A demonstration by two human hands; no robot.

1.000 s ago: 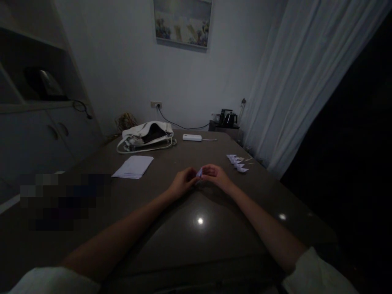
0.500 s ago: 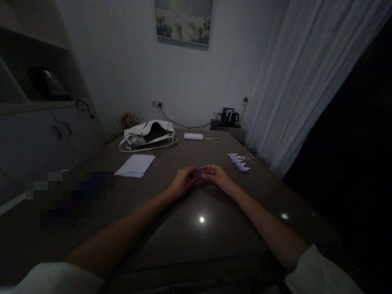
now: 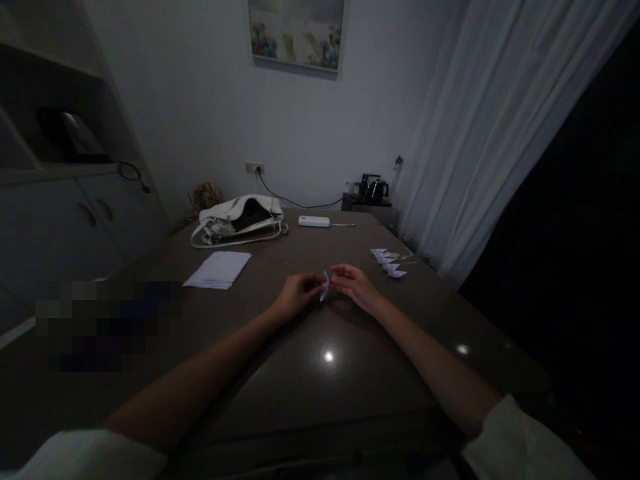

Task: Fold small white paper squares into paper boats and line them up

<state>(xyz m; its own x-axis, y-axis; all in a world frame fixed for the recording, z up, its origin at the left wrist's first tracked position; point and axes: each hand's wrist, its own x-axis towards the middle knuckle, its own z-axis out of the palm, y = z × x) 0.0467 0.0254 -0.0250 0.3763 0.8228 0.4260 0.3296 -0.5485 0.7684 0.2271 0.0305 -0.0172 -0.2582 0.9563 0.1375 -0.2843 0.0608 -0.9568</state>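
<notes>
Between my hands, just above the table [image 3: 310, 387], is a small folded white paper piece [image 3: 325, 287], seen nearly edge-on. My left hand [image 3: 299, 293] is closed with thumb and fingers pinching its left side. From the other side my right hand [image 3: 354, 285] has its fingers bent at the paper's right face, gripping or steadying it; the exact fingertip contact is too dim to make out. Off to the right lies a row of several folded paper boats [image 3: 387, 263]. A stack of white paper sheets [image 3: 219, 270] lies to the left of my hands.
A white handbag [image 3: 240, 220] with its strap lies at the far left of the table. Beside it is a white power bank [image 3: 314, 221] with a short cable. Small thin scraps [image 3: 407, 259] lie by the boats. A black kettle [image 3: 376, 191] stands beyond the table; a curtain [image 3: 450, 133] hangs at right.
The folded paper has turned between my fingers and now shows a taller, narrow edge reaching lower. My right fingers have spread slightly. The boats and sheet stack have stayed put.
</notes>
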